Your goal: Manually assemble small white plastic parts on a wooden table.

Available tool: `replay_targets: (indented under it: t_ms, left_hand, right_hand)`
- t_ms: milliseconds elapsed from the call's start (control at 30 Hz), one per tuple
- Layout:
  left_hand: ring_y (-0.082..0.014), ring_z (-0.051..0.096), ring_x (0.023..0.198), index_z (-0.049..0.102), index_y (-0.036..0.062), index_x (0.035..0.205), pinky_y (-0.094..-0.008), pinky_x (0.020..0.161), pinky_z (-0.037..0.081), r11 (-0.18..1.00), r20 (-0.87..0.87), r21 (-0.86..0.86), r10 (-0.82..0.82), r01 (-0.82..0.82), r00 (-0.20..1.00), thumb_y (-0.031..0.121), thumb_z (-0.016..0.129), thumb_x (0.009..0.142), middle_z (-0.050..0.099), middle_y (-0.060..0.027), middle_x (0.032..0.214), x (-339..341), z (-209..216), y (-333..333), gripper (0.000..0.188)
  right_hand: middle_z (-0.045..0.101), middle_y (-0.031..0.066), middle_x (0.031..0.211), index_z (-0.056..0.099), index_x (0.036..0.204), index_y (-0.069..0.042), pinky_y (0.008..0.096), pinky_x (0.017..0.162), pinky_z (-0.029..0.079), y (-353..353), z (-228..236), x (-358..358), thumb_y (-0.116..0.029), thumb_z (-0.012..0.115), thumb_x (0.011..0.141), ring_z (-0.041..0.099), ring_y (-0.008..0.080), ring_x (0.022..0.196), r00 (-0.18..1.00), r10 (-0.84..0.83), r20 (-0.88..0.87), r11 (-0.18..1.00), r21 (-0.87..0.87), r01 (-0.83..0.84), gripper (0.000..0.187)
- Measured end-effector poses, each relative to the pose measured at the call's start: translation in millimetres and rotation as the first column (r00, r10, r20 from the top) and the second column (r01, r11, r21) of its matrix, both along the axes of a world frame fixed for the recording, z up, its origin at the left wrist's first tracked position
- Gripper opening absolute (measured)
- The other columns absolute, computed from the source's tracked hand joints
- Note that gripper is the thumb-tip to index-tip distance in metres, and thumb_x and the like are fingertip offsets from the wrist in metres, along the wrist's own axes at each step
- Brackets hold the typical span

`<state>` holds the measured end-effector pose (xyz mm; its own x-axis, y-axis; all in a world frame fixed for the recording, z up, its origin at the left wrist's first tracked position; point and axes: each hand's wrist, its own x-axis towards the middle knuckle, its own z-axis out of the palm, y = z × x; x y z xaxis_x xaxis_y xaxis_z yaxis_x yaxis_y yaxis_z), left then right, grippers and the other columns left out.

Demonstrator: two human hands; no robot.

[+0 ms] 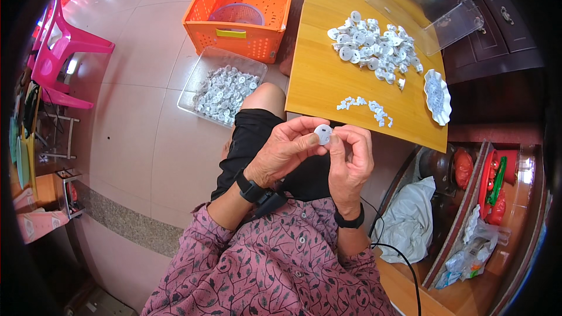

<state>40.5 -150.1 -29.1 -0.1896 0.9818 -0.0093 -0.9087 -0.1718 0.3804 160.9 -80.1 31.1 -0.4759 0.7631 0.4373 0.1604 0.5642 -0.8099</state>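
Note:
Between my two hands, just in front of the table's near edge, is a round white plastic disc-shaped part (323, 134) with a small dark slot. My left hand (291, 142) pinches it from the left between thumb and fingers. From the right, my right hand (350, 151) presses thumb and fingertips to its edge; whether a smaller piece sits in that pinch is hidden. On the yellow table (319, 76) beyond, a heap of similar white round parts (374, 47) is piled up. Nearer to me lie several tiny white plastic pieces (377, 111).
A white wavy-rimmed dish (446, 114) of small pieces sits at the table's right edge, near a clear plastic bin (451, 29). Left of my knee, a clear tub (190, 95) holds many white parts. An orange crate (257, 44) and a pink chair (73, 44) stand farther off.

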Motion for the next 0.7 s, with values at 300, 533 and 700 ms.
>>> replay_targets:
  t_ms: [300,533,700]
  left_hand:
    - [-0.0161,0.063,0.100,0.060,-0.0013,0.125,-0.0295,0.083,0.056,0.998,-0.092,-0.054,0.014,-0.019,0.996,0.008,0.069,0.092,0.064,-0.0095,0.116,-1.1,7.2,-2.9,0.036]
    - [-0.0158,0.064,0.096,0.061,-0.0016,0.124,-0.0288,0.082,0.056,0.998,-0.138,-0.063,0.020,-0.029,0.990,0.010,0.069,0.092,0.066,-0.0093,0.112,-2.4,7.7,-3.4,0.035]
    - [-0.0153,0.064,0.094,0.061,-0.0019,0.123,-0.0283,0.080,0.056,0.998,-0.130,-0.062,0.007,-0.016,0.991,0.012,0.070,0.092,0.066,-0.0092,0.110,-2.2,7.7,-3.3,0.035]
  right_hand:
    - [0.062,0.0118,0.093,0.060,0.093,0.000,0.0324,0.071,0.052,-0.2,2.1,-1.5,-0.001,0.068,0.089,0.062,0.0233,0.080,0.998,-0.005,0.059,0.996,0.093,-0.001,0.009]
    - [0.062,0.0121,0.092,0.060,0.093,-0.001,0.0337,0.070,0.051,-1.7,0.8,-0.6,-0.001,0.068,0.089,0.062,0.0245,0.080,0.997,-0.010,0.070,0.990,0.142,0.000,0.009]
    - [0.062,0.0122,0.091,0.060,0.093,0.000,0.0333,0.070,0.051,-2.9,0.5,-0.7,-0.001,0.068,0.089,0.062,0.0245,0.080,0.999,-0.009,0.045,0.991,0.134,0.002,0.010]
